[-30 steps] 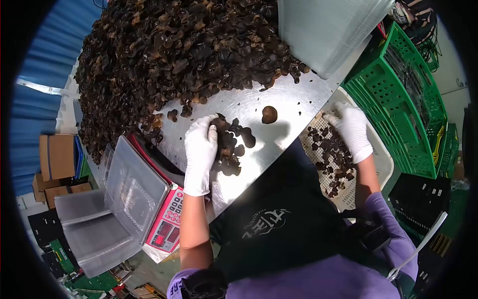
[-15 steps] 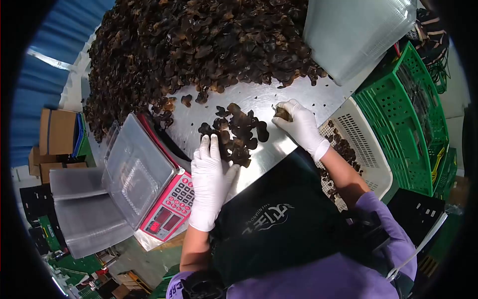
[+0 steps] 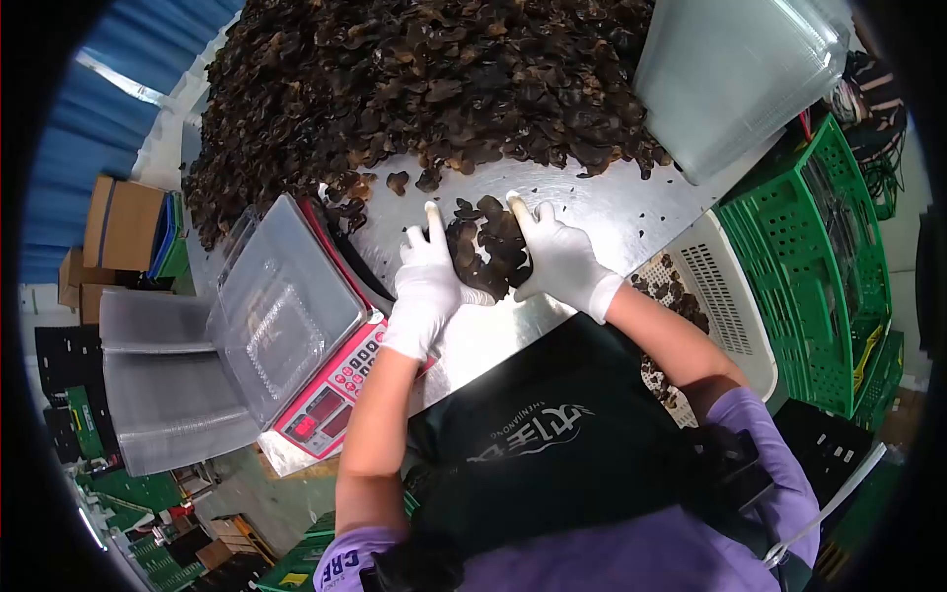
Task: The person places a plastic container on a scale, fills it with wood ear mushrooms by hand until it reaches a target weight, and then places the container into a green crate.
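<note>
A small cluster of dark brown, ear-shaped fungus pieces (image 3: 489,243) lies on the metal table (image 3: 582,202). My left hand (image 3: 427,281), in a white glove, touches the cluster's left side with its fingers spread. On the right side, my right hand (image 3: 560,252), also gloved in white, rests against the pieces with thumb and fingers apart. Both hands frame the cluster, and neither is closed around it. Behind them rises a large heap of the same dark pieces (image 3: 424,84).
Left of my hands is a red-and-white scale (image 3: 330,414) bearing clear plastic trays (image 3: 286,311). A stack of clear containers (image 3: 740,79) stands at the upper right. A white perforated basket (image 3: 725,286) and green crates (image 3: 804,266) are on the right. Cardboard boxes (image 3: 123,222) sit far left.
My right hand has moved left to the cluster and opened; the piece it held no longer shows in it. The loose pieces are now packed closer together between both hands.
</note>
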{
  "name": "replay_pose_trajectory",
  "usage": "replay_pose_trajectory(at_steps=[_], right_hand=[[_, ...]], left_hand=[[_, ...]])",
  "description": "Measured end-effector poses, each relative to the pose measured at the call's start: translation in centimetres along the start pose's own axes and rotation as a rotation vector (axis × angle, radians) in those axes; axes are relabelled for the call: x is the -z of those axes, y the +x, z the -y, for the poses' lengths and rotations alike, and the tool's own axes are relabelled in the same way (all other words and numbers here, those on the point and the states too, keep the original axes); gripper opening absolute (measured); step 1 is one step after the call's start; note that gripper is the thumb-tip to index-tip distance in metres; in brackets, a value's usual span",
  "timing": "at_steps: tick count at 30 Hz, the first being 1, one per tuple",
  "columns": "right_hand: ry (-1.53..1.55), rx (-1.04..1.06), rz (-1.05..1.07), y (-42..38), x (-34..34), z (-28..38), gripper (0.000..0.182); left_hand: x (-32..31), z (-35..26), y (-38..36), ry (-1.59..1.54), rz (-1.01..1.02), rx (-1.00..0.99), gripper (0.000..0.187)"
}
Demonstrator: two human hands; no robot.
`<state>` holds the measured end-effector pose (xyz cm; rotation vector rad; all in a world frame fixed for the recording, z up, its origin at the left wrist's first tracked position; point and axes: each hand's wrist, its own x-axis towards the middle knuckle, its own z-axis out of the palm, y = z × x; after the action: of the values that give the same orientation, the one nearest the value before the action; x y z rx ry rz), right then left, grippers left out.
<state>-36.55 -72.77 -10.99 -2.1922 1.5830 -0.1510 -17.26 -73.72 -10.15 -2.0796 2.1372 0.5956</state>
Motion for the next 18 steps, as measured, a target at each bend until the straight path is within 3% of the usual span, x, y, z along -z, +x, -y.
replay_pose_trajectory(at_steps=[3,5,6,9,10,14,16,18], right_hand=[[0.108,0.019,-0.009,1.8,0.3,0.3,0.124],[0.087,-0.085,0.135,3.1,0.9,0.8,0.117],[0.07,-0.092,0.118,4.0,0.0,0.3,0.106],[0.207,-0.017,0.036,4.0,-0.6,-1.1,0.097],[0.254,-0.021,0.0,3.9,-0.9,-1.4,0.085],[0.42,-0.083,-0.044,3.3,-0.3,-1.8,0.067],[0.462,-0.058,-0.066,3.1,-0.7,-2.5,0.067],[0.523,-0.04,-0.061,2.9,0.3,-1.8,0.066]], left_hand=[[0.7,0.1,2.5,-0.024,0.09,-0.062,0.152],[0.8,-0.8,3.9,-0.014,0.123,-0.113,0.136],[1.1,-1.6,3.8,-0.06,0.104,-0.164,0.126],[0.9,-2.3,4.4,-0.254,0.104,-0.208,0.096],[0.7,-2.6,4.4,-0.257,0.101,-0.206,0.096],[-0.8,-3.3,4.1,-0.486,-0.003,-0.216,0.078],[-1.1,-3.5,3.5,-0.558,-0.083,-0.244,0.064],[0.2,-3.8,2.5,-0.597,-0.126,-0.221,0.062]])
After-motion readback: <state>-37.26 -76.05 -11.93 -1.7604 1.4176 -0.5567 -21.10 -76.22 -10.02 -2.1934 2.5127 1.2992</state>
